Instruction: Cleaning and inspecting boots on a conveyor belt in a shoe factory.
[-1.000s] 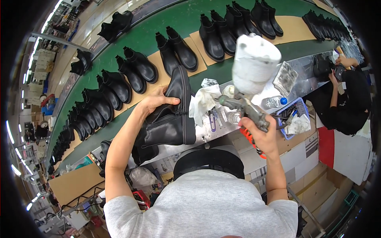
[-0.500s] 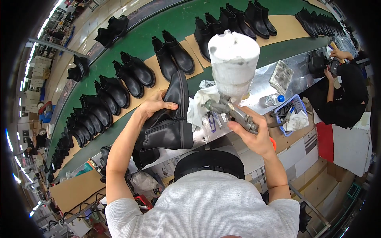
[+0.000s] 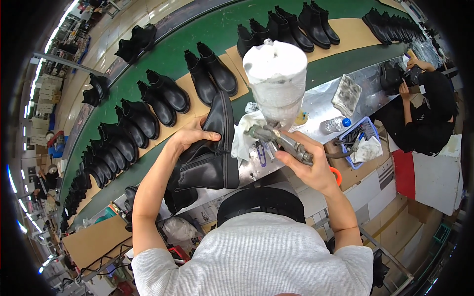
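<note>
A black ankle boot (image 3: 202, 172) is gripped in my left hand (image 3: 193, 135), thumb across its upper and fingers hidden behind it. The boot's toe points away from me and its sole faces right. My right hand (image 3: 310, 160) is wrapped around a metal spray gun (image 3: 286, 143), which carries a large white, stained cup (image 3: 276, 81) on top. The gun's nozzle points left toward the sole side of the boot, a short gap apart. Between them, farther back, a crumpled white cloth (image 3: 245, 132) lies on the metal bench. Another dark boot (image 3: 180, 198) shows partly below the held one.
Rows of black boots (image 3: 170, 93) stand on cardboard along the green conveyor (image 3: 173, 52). On the metal bench are a stained cloth pad (image 3: 347, 94), a bottle with a blue cap (image 3: 335, 125) and a purple basket (image 3: 373, 129). A co-worker (image 3: 424, 108) sits at the right.
My right hand has brought the spray gun left, nearer to the boot. The boot stays in my left hand almost unchanged, and the whole view has shifted slightly.
</note>
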A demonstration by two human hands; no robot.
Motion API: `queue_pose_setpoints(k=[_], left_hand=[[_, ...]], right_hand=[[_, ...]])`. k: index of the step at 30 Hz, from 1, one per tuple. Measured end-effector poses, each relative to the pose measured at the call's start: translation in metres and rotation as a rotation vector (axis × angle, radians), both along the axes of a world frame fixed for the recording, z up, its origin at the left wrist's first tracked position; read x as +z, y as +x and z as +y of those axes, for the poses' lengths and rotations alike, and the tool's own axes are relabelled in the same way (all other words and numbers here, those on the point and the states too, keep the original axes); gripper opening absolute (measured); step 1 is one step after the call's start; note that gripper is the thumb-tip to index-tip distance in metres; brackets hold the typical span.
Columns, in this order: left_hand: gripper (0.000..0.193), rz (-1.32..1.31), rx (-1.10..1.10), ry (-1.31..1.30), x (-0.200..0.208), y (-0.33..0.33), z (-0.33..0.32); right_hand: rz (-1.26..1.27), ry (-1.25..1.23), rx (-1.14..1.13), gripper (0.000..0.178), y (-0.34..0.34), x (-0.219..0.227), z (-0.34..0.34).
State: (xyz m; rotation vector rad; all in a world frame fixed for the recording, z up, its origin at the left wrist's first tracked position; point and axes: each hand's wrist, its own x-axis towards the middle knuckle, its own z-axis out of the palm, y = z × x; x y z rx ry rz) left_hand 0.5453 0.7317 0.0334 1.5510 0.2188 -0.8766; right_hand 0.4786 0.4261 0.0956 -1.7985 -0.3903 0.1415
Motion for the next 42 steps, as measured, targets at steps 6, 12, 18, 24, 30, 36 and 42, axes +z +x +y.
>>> queue_pose_setpoints(k=[6, 12, 18, 24, 30, 36, 42], left_hand=[[0.066, -0.014, -0.021, -0.007, -0.002, 0.003, -0.001], [0.067, 0.018, -0.031, -0.008, 0.001, 0.003, -0.002], [0.077, -0.105, -0.165, -0.003, -0.002, 0.006, -0.004], [0.081, -0.215, -0.204, -0.004, -0.001, 0.006, -0.010], [0.073, -0.136, -0.098, 0.026, -0.008, 0.010, -0.004], [0.063, -0.016, -0.006, 0.025, -0.007, 0.012, -0.002], [0.063, -0.007, 0.031, -0.001, -0.012, 0.012, -0.001]], right_hand=[[-0.069, 0.029, -0.048, 0.041, 0.004, -0.005, 0.003], [-0.035, 0.049, -0.031, 0.040, 0.006, -0.008, -0.001], [-0.038, 0.054, -0.105, 0.040, 0.019, -0.011, 0.003], [-0.057, 0.031, -0.099, 0.040, 0.017, -0.013, 0.004], [-0.004, 0.027, -0.011, 0.040, 0.005, -0.015, -0.002], [0.073, -0.043, 0.040, 0.040, -0.004, -0.010, -0.010], [0.112, 0.117, -0.057, 0.042, -0.009, -0.023, -0.008]])
